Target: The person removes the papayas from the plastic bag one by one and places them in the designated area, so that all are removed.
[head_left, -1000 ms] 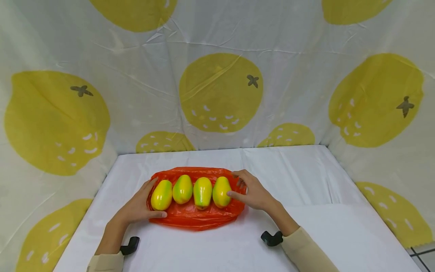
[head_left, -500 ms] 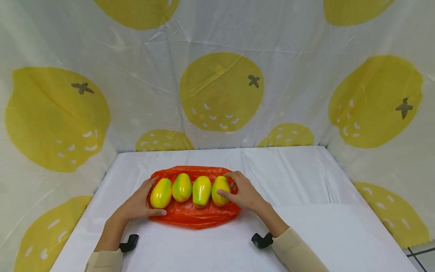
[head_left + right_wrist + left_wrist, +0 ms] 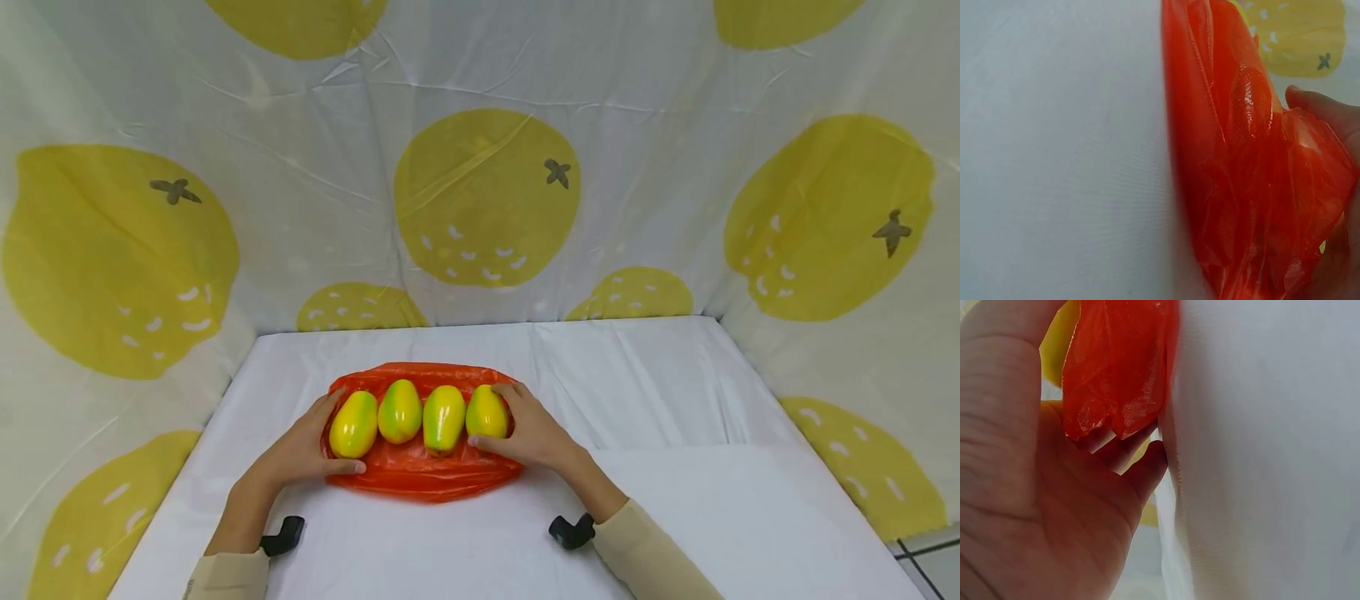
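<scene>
L hand (image 3: 300, 442) at the bag's 9 o'clock: part open, fingers bent round that end, thumb along the near side; L wrist view has red film btwn thumb & fingers. R hand (image 3: 534, 429) at 3 o'clock, half open, thumb & fingers either side of the end papaya (image 3: 486, 412); how firm, can't tell. R wrist view: bunched film in front of it.

Red plastic bag (image 3: 420, 482) is btwn the hands. 9 o'clock papaya (image 3: 354, 425) & two middle papayas (image 3: 444, 421) make a row w/ the end one; inside the bag or on top, can't tell. Under it, white-covered table (image 3: 450, 550); at 12, lemon-print cloth (image 3: 637, 192).

Risks, imo: glossy skin prob. slick, so end papaya could slip if R grip's loose; film caught w/ it may drag or tear; uneven pull, 9 vs 3, might set others rolling.
</scene>
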Demonstrator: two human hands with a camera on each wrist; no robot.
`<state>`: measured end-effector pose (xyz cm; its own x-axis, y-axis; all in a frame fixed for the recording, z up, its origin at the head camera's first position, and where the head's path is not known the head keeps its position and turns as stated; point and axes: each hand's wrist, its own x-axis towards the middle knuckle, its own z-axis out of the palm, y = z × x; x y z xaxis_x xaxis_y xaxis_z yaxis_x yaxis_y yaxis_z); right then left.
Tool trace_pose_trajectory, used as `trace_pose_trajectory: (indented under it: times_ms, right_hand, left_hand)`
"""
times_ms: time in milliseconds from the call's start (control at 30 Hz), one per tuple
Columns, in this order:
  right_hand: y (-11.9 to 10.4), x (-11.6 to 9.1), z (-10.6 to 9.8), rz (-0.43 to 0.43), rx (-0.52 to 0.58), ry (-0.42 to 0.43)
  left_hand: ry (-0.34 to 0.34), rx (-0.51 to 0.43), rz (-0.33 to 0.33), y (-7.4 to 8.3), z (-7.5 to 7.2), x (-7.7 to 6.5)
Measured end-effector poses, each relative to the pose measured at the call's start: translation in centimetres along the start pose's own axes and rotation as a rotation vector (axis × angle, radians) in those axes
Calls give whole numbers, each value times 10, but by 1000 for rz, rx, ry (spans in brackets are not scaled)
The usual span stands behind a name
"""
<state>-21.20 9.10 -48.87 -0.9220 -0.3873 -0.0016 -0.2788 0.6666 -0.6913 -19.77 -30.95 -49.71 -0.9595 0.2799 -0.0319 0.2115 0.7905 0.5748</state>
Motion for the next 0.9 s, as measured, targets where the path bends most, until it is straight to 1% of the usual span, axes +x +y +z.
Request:
trace_pose_trajectory:
  times_ms: [167,367,667,900]
  right_hand:
    - [1,0,4,4,-3,9]
    - [0,0,3,13,36,37]
    - [4,-5,-6,-2,91,93]
    - [10,-9,-15,16,113,142]
  left_hand:
    - [6,6,0,0,-2,-2]
    - [6,-8,-18,-1,0,-4]
    - [8,1,-6,1,1,-1]
    - [11,12,-9,0,2,-1]
